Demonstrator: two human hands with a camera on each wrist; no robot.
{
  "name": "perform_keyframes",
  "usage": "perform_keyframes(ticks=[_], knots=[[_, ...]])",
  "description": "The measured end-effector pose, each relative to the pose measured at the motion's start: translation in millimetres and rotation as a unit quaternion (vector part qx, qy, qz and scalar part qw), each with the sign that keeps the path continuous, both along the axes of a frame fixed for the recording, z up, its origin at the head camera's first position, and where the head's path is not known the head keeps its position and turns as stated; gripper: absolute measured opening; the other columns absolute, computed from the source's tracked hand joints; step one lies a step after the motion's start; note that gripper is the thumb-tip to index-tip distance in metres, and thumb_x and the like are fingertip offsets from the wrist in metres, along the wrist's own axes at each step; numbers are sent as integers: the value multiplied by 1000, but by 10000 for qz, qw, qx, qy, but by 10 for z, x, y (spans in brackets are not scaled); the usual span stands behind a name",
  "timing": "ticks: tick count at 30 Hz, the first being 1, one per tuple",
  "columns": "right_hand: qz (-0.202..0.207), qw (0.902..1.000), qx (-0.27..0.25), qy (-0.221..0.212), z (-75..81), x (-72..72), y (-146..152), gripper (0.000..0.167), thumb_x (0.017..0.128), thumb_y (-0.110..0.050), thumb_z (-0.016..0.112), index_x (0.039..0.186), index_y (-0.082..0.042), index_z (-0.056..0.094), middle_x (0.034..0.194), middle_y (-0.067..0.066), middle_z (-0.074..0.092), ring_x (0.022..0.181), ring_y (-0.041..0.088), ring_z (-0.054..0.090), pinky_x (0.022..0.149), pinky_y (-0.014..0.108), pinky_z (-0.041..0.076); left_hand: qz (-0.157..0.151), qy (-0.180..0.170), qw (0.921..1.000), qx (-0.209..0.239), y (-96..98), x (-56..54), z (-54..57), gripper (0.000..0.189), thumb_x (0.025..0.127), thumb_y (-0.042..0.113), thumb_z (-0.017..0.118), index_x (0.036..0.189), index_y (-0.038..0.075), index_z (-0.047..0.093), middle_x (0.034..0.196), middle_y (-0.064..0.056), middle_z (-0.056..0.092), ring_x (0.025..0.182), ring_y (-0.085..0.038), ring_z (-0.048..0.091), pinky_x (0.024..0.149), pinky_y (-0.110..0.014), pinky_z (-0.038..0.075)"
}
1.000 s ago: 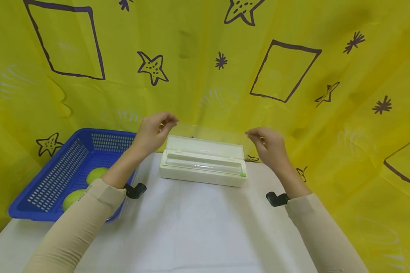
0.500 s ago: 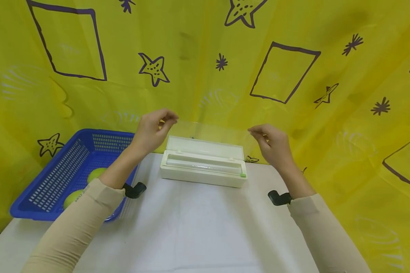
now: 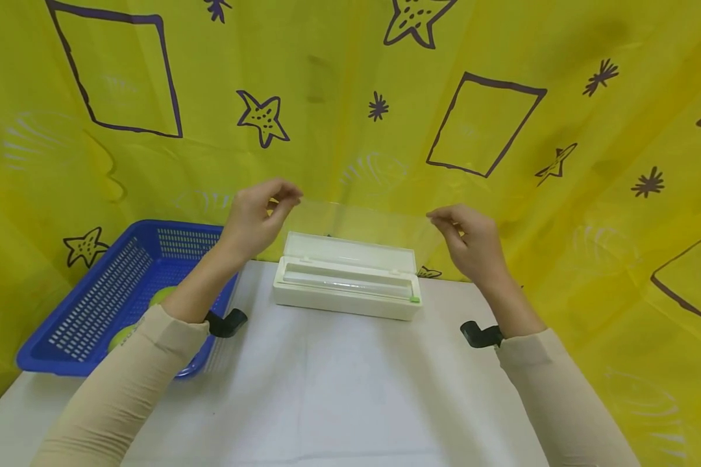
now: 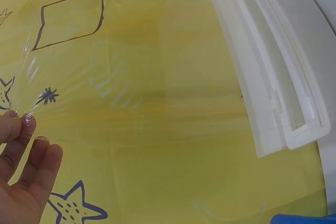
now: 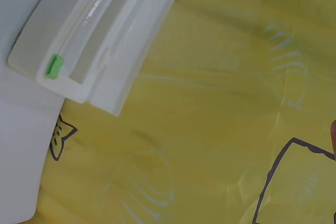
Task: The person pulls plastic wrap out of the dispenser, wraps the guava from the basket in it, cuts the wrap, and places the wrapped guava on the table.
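Note:
A white plastic wrap dispenser (image 3: 344, 305) stands on the table with its lid (image 3: 350, 251) raised. A green slide cutter (image 5: 54, 66) sits at its right end. From it a clear sheet of plastic wrap (image 3: 359, 219) stretches up and back, hard to make out against the yellow cloth. My left hand (image 3: 254, 219) pinches the sheet's left corner between thumb and index finger; creases (image 4: 31, 69) radiate from that grip in the left wrist view. Opposite, my right hand (image 3: 472, 245) pinches the right corner. Only a sliver of a fingertip (image 5: 333, 135) shows in the right wrist view.
To the left, a blue plastic basket (image 3: 87, 305) holds green round fruit (image 3: 124, 337), partly covered by my left forearm. Behind the white table (image 3: 350, 389) hangs a yellow patterned cloth (image 3: 339, 58), close behind the dispenser.
Both hands have risen slightly and spread a little farther apart, drawing the plastic wrap higher above the dispenser. The dispenser and basket have stayed in place.

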State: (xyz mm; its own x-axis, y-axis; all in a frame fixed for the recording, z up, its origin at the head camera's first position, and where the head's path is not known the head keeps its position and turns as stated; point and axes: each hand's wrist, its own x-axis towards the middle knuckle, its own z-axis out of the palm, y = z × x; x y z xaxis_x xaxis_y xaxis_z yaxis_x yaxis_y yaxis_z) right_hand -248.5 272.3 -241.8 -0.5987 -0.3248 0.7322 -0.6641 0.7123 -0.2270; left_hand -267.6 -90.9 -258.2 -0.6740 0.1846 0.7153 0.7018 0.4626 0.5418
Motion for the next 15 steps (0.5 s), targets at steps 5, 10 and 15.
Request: perform_keyframes(ticks=[5, 10, 15], knots=[[-4, 9999, -65, 110, 38, 9, 8, 9, 93, -4, 68, 99, -1, 74, 95, 10, 74, 85, 21, 68, 79, 8, 45, -16, 70, 10000, -3, 9, 35, 59, 11, 98, 6, 62, 105, 2, 70, 98, -8, 73, 88, -18, 67, 74, -27, 56], [32, 9997, -144, 200, 77, 26, 5, 9, 93, -3, 67, 99, -2, 74, 94, 10, 74, 84, 22, 68, 80, 8, 45, -36, 119, 9999, 8, 4, 55, 103, 11, 98, 5, 62, 105, 1, 70, 97, -8, 73, 88, -18, 67, 76, -33, 58], [119, 9994, -158, 291, 128, 50, -5, 10, 93, -2, 67, 99, -1, 75, 94, 10, 74, 82, 23, 68, 80, 8, 45, -47, 205, 9998, 69, 1, 71, 138, 11, 97, 3, 62, 104, 0, 70, 97, -9, 73, 89, -18, 68, 76, -33, 59]])
